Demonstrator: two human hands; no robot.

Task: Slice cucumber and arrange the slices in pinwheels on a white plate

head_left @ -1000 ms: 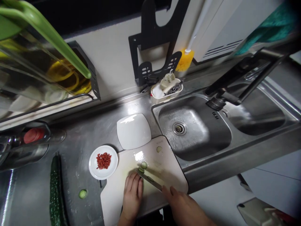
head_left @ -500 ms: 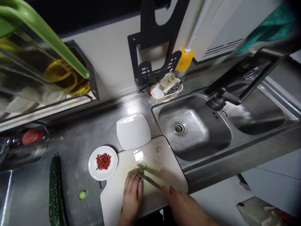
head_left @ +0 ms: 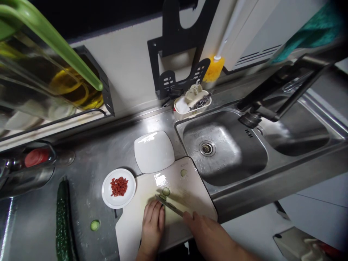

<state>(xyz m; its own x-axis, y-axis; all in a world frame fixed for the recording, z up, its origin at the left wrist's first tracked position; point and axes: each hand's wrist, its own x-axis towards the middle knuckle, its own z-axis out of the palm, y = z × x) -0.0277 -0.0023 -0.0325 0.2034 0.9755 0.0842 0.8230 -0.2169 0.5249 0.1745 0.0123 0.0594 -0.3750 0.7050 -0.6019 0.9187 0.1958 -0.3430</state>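
A white cutting board (head_left: 187, 188) lies on the steel counter beside the sink. My left hand (head_left: 152, 224) rests on the board with fingers pressed together over a piece of cucumber I can barely see. My right hand (head_left: 206, 232) grips a knife (head_left: 167, 203) whose blade lies across the board just ahead of my left fingertips. A cut cucumber slice (head_left: 166, 191) sits just beyond the blade, and another slice (head_left: 184, 173) lies near the board's far edge.
A square white plate (head_left: 154, 151) and a small round dish of red berries (head_left: 119, 187) sit beyond the board. A whole cucumber (head_left: 62, 221) and a stray slice (head_left: 94, 225) lie at the left. The sink (head_left: 223, 152) and faucet (head_left: 272, 101) are at the right.
My right hand and the knife have shifted slightly left along the board. My left hand has stayed in place.
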